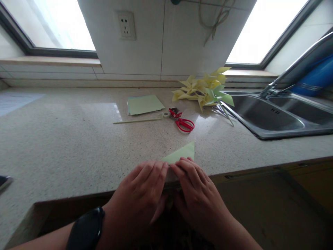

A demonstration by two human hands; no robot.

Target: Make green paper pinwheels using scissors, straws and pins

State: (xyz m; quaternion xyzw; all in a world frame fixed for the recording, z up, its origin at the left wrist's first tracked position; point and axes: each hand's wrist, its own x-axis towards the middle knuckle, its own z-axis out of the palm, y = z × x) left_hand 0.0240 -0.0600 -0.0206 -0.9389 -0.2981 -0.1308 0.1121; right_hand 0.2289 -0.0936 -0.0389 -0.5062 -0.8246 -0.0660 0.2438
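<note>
A pale green sheet of paper (pixel 183 152), folded into a triangle, lies at the counter's front edge. My left hand (pixel 145 189) has its fingertips at the paper's left corner, the fingers pressed together. Beside it my right hand (pixel 194 185) bends its fingers over the paper's lower edge. Both thumbs hang below the counter edge, largely in shadow. The hands cover the near side of the fold. Past the paper lie scissors with red handles (pixel 185 125), a small red box (pixel 175 112) and a clear tape roll (pixel 165 115).
A stack of pale green paper (pixel 145 105) and a thin green stick (pixel 136 121) lie farther back. Yellow and green paper pinwheels (pixel 203 88) are heaped by the steel sink (pixel 262 107). A printed sheet (pixel 18 101) is at far left, a dark object (pixel 5 181) below it.
</note>
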